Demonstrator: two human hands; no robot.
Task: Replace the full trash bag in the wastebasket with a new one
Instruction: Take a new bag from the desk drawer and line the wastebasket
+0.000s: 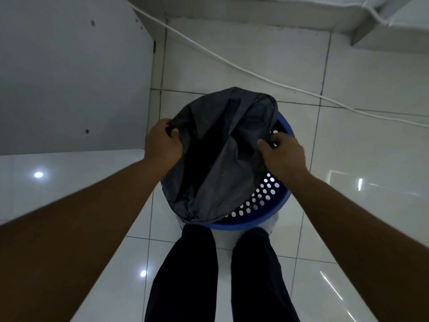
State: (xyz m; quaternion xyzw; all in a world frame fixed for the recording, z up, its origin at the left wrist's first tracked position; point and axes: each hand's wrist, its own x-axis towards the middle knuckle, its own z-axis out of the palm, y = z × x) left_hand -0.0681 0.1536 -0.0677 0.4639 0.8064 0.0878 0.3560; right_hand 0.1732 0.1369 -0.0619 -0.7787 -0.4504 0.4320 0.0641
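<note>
Both hands had a pinching grip on the dark trash bag: left hand at its left edge, right hand at its right. Bag lay draped over the blue wastebasket mid-frame, its mouth stretched between them, sitting left of center, so the right rim looked like the side needing cover.

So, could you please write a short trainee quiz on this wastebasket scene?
1. True or false: both hands grip the dark bag.
2. What colour is the perforated wastebasket? A red, B blue, C white.
3. What runs across the tiled floor behind the basket?

Key: 1 true, left hand and right hand each pinch the bag's edge. 2 B. 3 a white cable.
</note>
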